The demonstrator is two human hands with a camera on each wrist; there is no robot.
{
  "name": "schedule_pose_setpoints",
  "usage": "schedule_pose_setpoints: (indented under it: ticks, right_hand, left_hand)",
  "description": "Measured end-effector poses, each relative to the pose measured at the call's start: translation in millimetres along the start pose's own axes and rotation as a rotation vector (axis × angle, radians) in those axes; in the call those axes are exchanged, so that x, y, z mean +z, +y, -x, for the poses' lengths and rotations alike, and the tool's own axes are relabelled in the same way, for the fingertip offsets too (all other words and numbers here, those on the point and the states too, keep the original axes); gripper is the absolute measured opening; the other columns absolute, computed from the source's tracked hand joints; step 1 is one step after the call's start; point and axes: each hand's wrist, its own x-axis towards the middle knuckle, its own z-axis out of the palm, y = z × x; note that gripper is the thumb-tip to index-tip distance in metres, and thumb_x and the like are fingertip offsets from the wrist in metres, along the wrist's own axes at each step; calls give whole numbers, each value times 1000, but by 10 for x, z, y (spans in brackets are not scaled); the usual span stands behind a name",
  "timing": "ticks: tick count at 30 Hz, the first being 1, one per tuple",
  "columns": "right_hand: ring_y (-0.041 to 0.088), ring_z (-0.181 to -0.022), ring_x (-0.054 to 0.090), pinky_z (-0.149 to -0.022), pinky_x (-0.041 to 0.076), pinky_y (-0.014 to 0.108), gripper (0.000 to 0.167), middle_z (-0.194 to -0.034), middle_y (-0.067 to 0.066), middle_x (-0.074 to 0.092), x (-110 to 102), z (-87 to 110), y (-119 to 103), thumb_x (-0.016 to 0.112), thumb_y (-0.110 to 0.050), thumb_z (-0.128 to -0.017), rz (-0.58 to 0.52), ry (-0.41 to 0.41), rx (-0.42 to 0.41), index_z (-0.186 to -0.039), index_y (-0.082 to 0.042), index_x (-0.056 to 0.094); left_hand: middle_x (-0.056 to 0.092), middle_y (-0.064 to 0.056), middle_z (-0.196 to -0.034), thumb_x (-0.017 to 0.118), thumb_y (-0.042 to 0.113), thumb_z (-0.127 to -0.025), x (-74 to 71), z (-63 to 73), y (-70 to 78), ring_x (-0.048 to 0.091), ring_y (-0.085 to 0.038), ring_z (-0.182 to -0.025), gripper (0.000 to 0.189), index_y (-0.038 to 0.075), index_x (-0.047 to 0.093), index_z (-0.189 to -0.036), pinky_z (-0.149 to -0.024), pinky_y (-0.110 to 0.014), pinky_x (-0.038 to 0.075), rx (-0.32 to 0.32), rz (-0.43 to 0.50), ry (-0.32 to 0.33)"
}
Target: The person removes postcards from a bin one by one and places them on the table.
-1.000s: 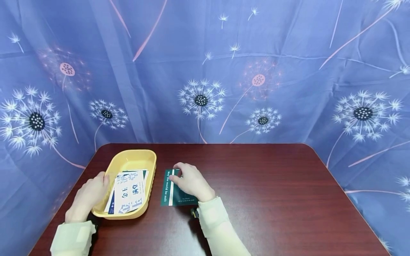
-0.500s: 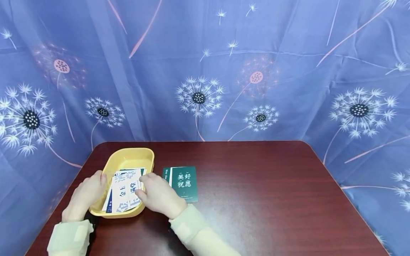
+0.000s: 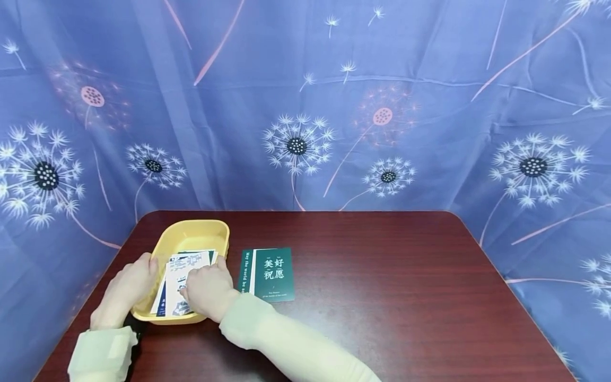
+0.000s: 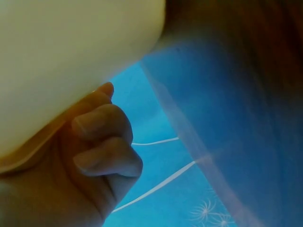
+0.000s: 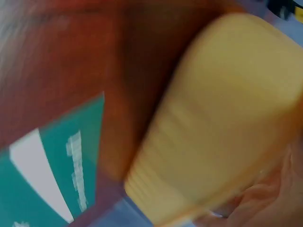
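My left hand (image 3: 126,286) grips the left rim of a yellow plastic basket (image 3: 191,229); in the left wrist view its fingers (image 4: 102,124) curl against the outer wall. Inside lie several printed cards, the top one a white card (image 3: 175,270) with blue Chinese characters. My right hand (image 3: 210,289) reaches over the right rim, thumb and fingers down on the white card and covering its right part. Whether it pinches the card I cannot tell. In the right wrist view that hand shows partly behind the basket wall (image 5: 213,118).
A dark green card (image 3: 274,286) with a white stripe and white characters lies flat on the reddish-brown wooden table (image 3: 382,286), right of the basket. Behind the table hangs a blue curtain (image 3: 334,53) printed with dandelions.
My right hand has moved left from the green card, which now lies uncovered on the table, to the cards in the basket. My left hand keeps its hold on the rim.
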Motion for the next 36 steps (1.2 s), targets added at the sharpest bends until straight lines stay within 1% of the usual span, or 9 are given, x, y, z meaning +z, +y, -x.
schedule_pose_setpoints:
  ticks: [4,6,11,14,17,22,25,33,36]
  right_hand:
    - [7,-93,60,-113,15,43,37,-95,-15,66,38,-111,-111,45,-56,-97,-79,-108,76,-102,-28,69]
    - [6,-97,60,-113,14,42,41,-100,-15,66,54,-156,-151,46,-58,-96,-85,-130,112,-110,-27,67]
    - [6,-111,57,-111,18,38,71,-121,-11,63,73,-236,-225,46,-72,-89,-7,-140,190,-142,-24,46]
    - [8,-119,53,-110,18,37,85,-128,-8,60,85,-272,-275,42,-80,-83,55,-165,227,-149,-27,37]
    - [9,-124,50,-111,17,38,90,-130,-10,59,105,-300,-298,40,-85,-78,79,-182,247,-149,-29,35]
    - [7,-115,56,-112,16,39,102,-120,-12,64,144,-313,-287,49,-89,-68,62,-171,256,-149,-29,35]
    - [5,-106,60,-110,18,37,106,-114,-13,66,163,-308,-273,55,-87,-64,54,-138,244,-148,-27,35]
    - [3,-94,60,-102,26,35,104,-104,-13,68,162,-295,-234,67,-75,-69,-10,-42,213,-150,-22,28]
    - [2,-91,61,-102,28,35,101,-101,-13,68,155,-279,-216,71,-68,-74,-51,-15,210,-150,-18,27]
  left_hand:
    - [56,-32,-88,26,28,-106,8,1,-34,60,-42,-76,43,-10,47,-111,-65,-55,45,22,23,20]
    - [56,-32,-87,26,26,-107,11,4,-45,60,-44,-77,42,-10,47,-109,-65,-56,45,35,28,31]
    - [56,-35,-89,25,25,-107,-4,4,-35,60,-46,-78,42,-12,46,-110,-66,-57,45,38,23,39]
    - [56,-35,-90,25,25,-107,-18,12,-36,60,-46,-79,42,-12,45,-111,-67,-57,45,23,20,24]
    - [56,-34,-91,24,26,-107,-15,14,-34,60,-45,-79,43,-11,45,-112,-66,-57,45,12,19,14]
    - [57,-33,-87,25,25,-107,1,11,-22,61,-45,-77,41,-10,47,-108,-63,-56,45,31,8,30]
    - [57,-31,-86,26,24,-107,6,15,-19,61,-44,-76,40,-10,47,-107,-62,-55,45,35,-3,31]
    - [57,-34,-88,25,25,-107,-4,30,-7,60,-49,-78,40,-9,47,-107,-61,-57,44,38,-4,27]
    - [57,-34,-87,26,25,-107,-7,33,9,60,-50,-78,40,-9,47,-107,-60,-57,44,40,-4,31]
